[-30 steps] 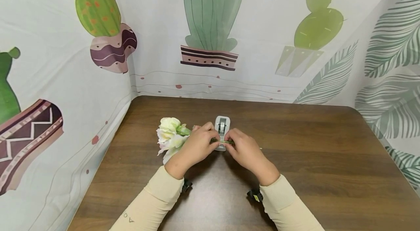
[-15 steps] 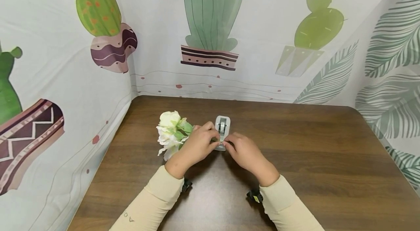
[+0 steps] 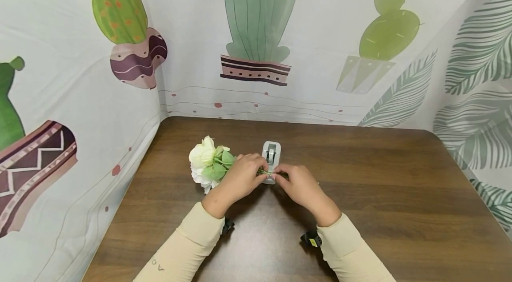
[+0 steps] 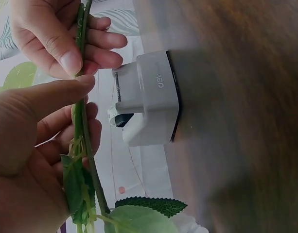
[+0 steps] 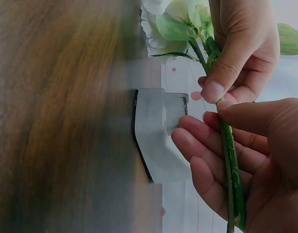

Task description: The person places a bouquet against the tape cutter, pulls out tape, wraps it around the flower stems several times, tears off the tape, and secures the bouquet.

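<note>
A bunch of white artificial flowers [image 3: 204, 162] with green leaves lies sideways above the brown table [image 3: 380, 193], blooms to the left. Its green stems [image 4: 81, 127] [image 5: 229, 155] run between both hands. My left hand [image 3: 240, 179] pinches the stems near the leaves, thumb over them [image 4: 51, 97]. My right hand [image 3: 298, 184] pinches the same stems just to the right, thumb on top [image 5: 255, 116]. A small white tape dispenser [image 3: 271, 157] [image 4: 149, 97] [image 5: 161, 131] stands on the table right behind the hands.
Cloth printed with cacti and leaves [image 3: 260, 28] walls the table at the back and on both sides. The table's left edge [image 3: 132, 184] runs close to the blooms. Bare wood stretches to the right [image 3: 400, 171].
The flower heads have turned and lifted slightly, so more green leaf shows now. Both hands have stayed on the stems in front of the dispenser.
</note>
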A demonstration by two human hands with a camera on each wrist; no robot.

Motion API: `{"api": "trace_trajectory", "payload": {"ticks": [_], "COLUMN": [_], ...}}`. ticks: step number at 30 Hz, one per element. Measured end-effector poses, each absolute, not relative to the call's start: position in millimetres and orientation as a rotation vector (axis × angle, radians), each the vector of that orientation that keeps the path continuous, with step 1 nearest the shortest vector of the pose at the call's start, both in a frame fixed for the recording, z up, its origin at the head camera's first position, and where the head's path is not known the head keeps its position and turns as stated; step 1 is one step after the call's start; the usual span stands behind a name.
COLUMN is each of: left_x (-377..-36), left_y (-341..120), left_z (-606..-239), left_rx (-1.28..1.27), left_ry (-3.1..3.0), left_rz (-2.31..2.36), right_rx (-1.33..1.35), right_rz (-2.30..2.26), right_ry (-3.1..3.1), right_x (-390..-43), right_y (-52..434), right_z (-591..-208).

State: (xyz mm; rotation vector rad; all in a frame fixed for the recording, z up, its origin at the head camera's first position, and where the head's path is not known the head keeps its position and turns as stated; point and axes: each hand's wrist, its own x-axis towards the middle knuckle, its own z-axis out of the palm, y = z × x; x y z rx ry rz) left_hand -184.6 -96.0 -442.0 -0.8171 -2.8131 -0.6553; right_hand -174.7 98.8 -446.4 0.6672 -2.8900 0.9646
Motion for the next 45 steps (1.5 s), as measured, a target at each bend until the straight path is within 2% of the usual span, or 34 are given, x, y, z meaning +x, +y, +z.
{"api": "trace_trajectory", "payload": {"ticks": [45], "left_x": [-183.5], "left_y": [-95.8], "left_z": [-441.8], "left_rx": [-0.9], "left_ry": [-2.804], "left_rz": [-0.598], "right_rx": [0.675], "right_rz": [0.949], "right_ry": [-2.846], "right_x": [-172.9], "right_y": [97.1], "right_z": [-448.5]}}
